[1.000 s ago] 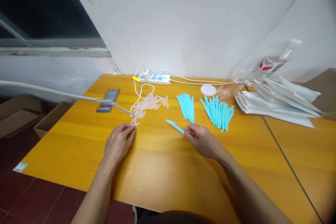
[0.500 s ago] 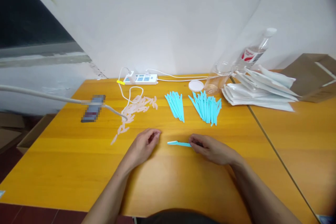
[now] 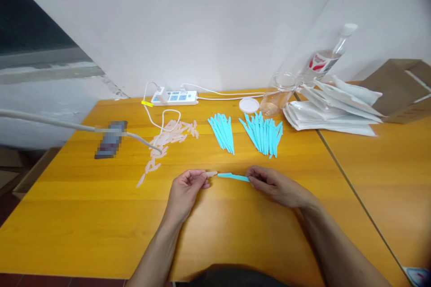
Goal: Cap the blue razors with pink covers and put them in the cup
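Observation:
Between the thumb and fingers of my left hand [image 3: 185,190] is a small translucent blade cap [image 3: 212,174], its end pointing right. My right hand [image 3: 278,186] is closed on the handle of a light-blue eyebrow razor [image 3: 233,176], whose blade end points left. Cap and razor tip face each other with a small gap between them, above the wooden table [image 3: 215,224]. Beyond my hands lie two fanned piles of blue razors, a smaller pile [image 3: 222,133] and a larger pile [image 3: 264,135]. Loose pale caps [image 3: 171,134] are scattered beyond my left hand.
A white power strip [image 3: 175,97] with cables stands by the wall. A blurred phone [image 3: 111,139] lies at left under a cable. At the back right are a round lid [image 3: 249,105], a clear jar [image 3: 272,103], a bottle [image 3: 319,63], white packets [image 3: 330,114] and a cardboard box [image 3: 397,89].
A cap now shows in my left fingers, where none was visible before. The razor in my right hand has tilted slightly, and the cap and razor ends are close together. The view has shifted slightly.

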{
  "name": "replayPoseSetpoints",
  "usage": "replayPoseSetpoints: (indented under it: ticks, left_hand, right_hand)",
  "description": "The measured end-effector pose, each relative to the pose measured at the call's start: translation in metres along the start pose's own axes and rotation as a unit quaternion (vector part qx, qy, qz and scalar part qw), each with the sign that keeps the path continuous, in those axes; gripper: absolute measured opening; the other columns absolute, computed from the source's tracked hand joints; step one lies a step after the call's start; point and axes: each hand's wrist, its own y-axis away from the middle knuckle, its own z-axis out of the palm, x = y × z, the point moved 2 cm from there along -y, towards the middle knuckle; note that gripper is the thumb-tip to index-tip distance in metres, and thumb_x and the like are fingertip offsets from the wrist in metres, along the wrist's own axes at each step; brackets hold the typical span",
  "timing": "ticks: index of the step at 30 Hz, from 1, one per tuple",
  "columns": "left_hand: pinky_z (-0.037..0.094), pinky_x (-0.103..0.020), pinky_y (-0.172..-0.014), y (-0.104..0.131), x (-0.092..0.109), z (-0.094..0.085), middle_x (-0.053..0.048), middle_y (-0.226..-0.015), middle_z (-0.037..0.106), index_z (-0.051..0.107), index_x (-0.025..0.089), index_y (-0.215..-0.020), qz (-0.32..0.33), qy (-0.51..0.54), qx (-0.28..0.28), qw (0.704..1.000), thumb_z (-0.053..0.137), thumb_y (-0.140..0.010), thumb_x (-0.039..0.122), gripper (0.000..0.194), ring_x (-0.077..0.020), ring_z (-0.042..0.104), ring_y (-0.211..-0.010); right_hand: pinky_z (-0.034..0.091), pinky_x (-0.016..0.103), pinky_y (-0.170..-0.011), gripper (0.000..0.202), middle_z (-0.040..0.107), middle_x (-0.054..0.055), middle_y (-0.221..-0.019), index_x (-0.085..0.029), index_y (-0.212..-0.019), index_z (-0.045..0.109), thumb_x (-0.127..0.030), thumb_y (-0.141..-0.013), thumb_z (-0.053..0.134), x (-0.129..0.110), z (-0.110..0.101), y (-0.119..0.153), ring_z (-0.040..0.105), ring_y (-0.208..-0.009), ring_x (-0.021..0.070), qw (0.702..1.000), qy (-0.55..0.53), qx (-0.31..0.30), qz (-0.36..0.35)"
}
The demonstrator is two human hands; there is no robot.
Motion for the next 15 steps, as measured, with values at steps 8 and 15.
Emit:
replayPoseSetpoints:
  ticks: [8,15]
  left_hand:
    - [0.054,-0.027,-0.072,0.009,0.001,0.017,-0.007,-0.084,0.076,0.074,0.014,-0.094,0.018,-0.137,-0.067,0.988,0.072,-0.086,0.044,0.031,-0.0165,0.069,-0.073]
    - [0.044,-0.027,-0.068,0.030,0.016,0.009,-0.004,-0.080,0.066,0.071,0.021,-0.085,0.193,-0.457,-0.096,0.863,0.055,-0.096,0.032,0.023,-0.0174,0.061,-0.075]
  right_hand:
    - [0.036,0.025,-0.061,0.030,0.056,-0.001,-0.076,-0.019,-0.089,0.060,-0.041,-0.102,0.043,-0.004,0.010,-0.003,0.045,-0.067,0.0130,0.999,0.040,0.015,-0.013]
    - [0.043,0.030,-0.076,0.030,0.067,0.008,-0.085,-0.018,-0.083,0.072,-0.033,-0.099,0.053,-0.015,0.030,-0.010,0.060,-0.084,0.0199,0.965,0.237,0.087,-0.078]
